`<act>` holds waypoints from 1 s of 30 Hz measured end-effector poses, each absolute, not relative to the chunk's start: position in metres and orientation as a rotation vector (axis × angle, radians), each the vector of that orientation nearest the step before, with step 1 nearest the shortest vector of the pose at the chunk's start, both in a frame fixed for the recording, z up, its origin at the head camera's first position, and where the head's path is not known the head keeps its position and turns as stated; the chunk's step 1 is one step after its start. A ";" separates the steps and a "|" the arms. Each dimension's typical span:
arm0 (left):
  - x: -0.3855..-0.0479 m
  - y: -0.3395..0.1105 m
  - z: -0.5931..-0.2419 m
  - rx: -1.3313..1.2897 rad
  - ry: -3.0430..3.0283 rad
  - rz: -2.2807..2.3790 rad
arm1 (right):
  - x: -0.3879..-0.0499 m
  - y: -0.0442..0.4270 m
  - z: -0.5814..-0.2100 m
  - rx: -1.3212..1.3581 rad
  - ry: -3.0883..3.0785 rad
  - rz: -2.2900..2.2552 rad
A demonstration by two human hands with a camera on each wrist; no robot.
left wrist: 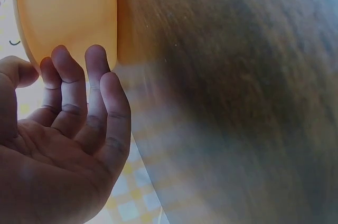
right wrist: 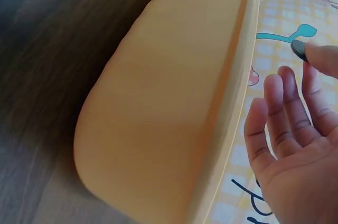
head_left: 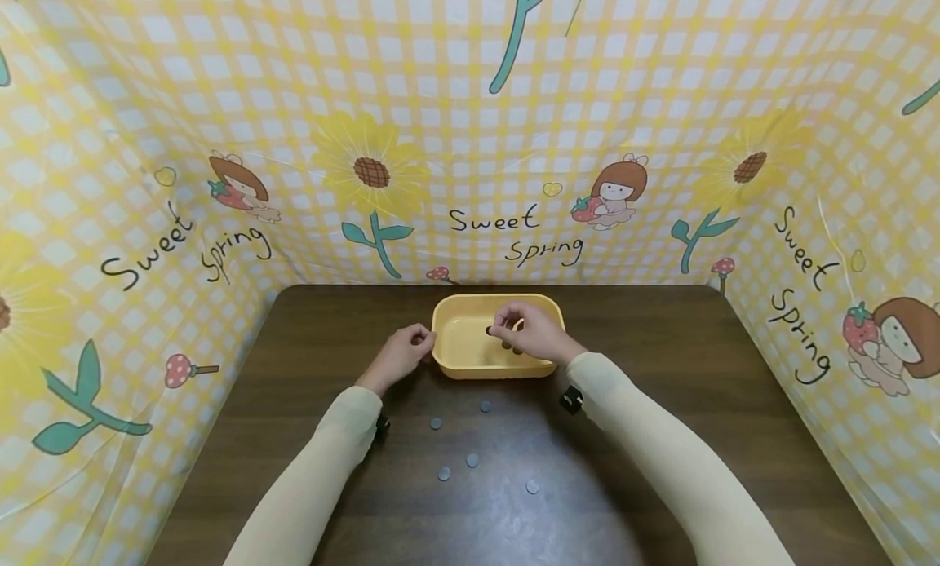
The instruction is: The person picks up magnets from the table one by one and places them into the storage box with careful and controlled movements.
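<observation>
A yellow container [head_left: 457, 373] stands on the table near its back edge. The left hand [head_left: 400, 355] is at its left end; in the left wrist view the thumb and fingers of this hand [left wrist: 74, 129] hold the rim at a corner of the container [left wrist: 68, 12]. Above the inside of the container, the right hand [head_left: 532, 331] pinches a small dark disc [head_left: 489, 330]. The right wrist view shows that disc [right wrist: 299, 50] between thumb and fingertip of the right hand [right wrist: 301, 134], clear of the container wall [right wrist: 153, 102].
Several grey round discs lie spread on the dark wooden table [head_left: 294, 435] in front of the container, among them one disc [head_left: 485, 406] close to it and another [head_left: 532, 487] nearer the front. A checked cloth [head_left: 470, 142] hangs behind the table and at both sides.
</observation>
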State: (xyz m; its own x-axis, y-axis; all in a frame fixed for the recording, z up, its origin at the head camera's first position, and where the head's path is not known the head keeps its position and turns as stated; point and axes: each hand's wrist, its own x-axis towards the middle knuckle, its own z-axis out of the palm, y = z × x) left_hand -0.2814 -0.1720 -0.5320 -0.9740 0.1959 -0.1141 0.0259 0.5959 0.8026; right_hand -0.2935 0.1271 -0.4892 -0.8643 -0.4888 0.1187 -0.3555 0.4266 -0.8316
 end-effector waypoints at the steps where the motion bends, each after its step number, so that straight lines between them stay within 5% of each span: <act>1: -0.282 -0.172 -0.532 0.186 2.633 1.320 | -0.295 0.125 -0.490 -0.739 2.539 -1.416; 30: -0.281 -0.170 -0.530 0.196 2.656 1.315 | -0.327 0.092 -0.514 -0.302 2.573 -1.258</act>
